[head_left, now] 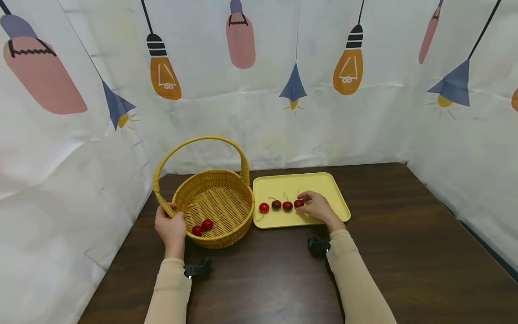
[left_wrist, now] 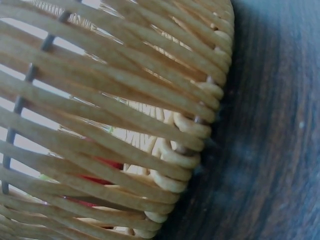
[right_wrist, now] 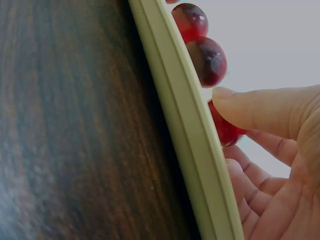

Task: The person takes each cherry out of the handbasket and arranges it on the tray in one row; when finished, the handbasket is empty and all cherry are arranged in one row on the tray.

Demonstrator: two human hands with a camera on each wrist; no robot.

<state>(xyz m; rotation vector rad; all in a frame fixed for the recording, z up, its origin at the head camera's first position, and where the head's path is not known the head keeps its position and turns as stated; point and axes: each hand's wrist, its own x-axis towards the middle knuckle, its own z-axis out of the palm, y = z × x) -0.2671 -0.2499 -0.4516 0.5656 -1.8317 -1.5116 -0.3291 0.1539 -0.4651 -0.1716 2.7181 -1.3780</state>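
Observation:
On the left side of the table, a round yellow wicker basket (head_left: pixel 220 243) with a tall hoop handle holds two red cherries (head_left: pixel 207 224). My left hand (head_left: pixel 171 228) grips the handle's lower left end. The basket's woven wall (left_wrist: pixel 115 90) fills most of the left wrist view, with red showing through its gaps. Beside the basket lies a pale yellow tray (head_left: pixel 319 182). Over its right half, my right hand (head_left: pixel 318 208) pinches a cherry (right_wrist: pixel 225 127) between thumb and fingers. Three more cherries (head_left: pixel 287 206) lie in a row to its left, stems attached.
The dark wooden table (head_left: pixel 275 279) extends in front of the tray and to its right. A white cloth (head_left: pixel 259 112) printed with lamps hangs behind and at both sides. The tray's raised rim (right_wrist: pixel 185 120) runs close by the right hand.

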